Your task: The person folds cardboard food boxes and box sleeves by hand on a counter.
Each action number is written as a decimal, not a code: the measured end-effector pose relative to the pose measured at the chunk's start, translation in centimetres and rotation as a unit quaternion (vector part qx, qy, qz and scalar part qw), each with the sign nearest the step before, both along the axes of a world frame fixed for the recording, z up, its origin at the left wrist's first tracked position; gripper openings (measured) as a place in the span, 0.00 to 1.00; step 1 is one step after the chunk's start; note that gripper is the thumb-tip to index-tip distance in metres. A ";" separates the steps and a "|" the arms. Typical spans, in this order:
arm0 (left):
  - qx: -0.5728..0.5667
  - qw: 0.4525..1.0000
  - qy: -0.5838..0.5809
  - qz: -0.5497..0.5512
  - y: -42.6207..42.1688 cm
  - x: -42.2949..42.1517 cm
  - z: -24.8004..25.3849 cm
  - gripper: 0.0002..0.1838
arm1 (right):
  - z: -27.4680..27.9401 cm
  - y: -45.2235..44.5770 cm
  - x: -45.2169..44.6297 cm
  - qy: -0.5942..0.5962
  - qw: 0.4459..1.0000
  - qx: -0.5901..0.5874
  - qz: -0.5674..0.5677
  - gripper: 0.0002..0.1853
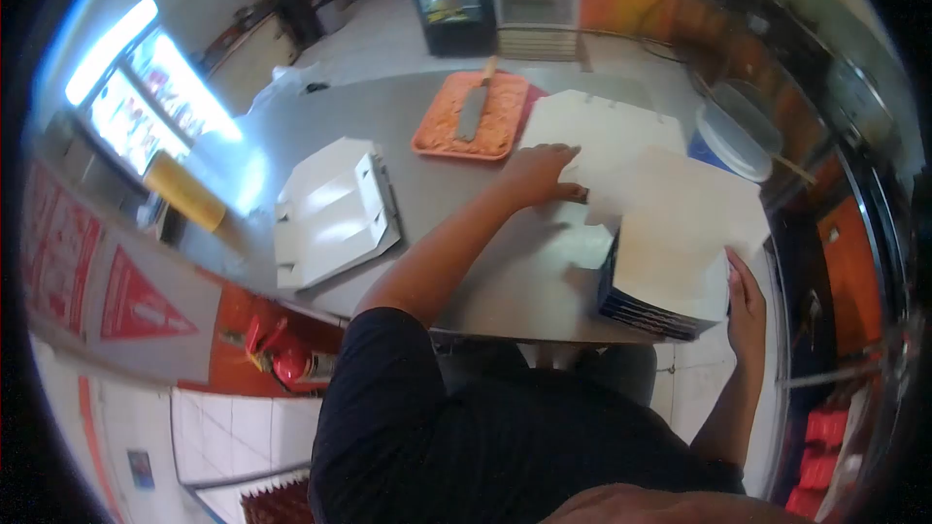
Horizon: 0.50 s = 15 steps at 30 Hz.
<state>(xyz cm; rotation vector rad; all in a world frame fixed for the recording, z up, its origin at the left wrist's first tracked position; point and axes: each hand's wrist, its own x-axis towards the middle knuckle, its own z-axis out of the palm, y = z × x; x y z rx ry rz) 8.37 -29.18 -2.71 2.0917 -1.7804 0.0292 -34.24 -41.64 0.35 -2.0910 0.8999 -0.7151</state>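
Observation:
My left hand point(546, 177) reaches over the steel table, its thumb and fingers apart, beside the white flap of an unfolded cardboard box point(670, 189). That box lies on top of a stack of folded cardboard boxes point(655, 318) with dark printed edges, near the table's front edge. My right hand point(746, 309) grips the right edge of the top box, thumb up at its side. To the left rests a white folded cardboard box point(330, 215) with slots and angled corners. What lies under the raised flaps is hidden.
A pink tray point(417, 144) of orange-red food carries a broad-bladed knife point(473, 112). A white plastic tub point(728, 146) stands at the right. A yellow cylinder point(184, 191) is at the left edge, above a red fire extinguisher point(288, 357). Another person point(291, 0) stands far back.

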 end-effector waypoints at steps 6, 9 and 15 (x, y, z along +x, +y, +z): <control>0.046 0.978 -0.054 0.198 17.1 2.9 0.8 0.42 | 1.4 1.6 -0.9 -0.010 0.977 0.079 0.196 0.54; 0.002 0.937 -0.031 0.349 25.2 2.8 1.7 0.40 | 1.5 2.9 0.9 -0.045 0.965 0.160 0.203 0.68; -0.044 0.916 0.184 0.353 31.1 3.6 -2.3 0.27 | 0.0 2.4 5.4 -0.015 0.971 0.107 0.212 0.56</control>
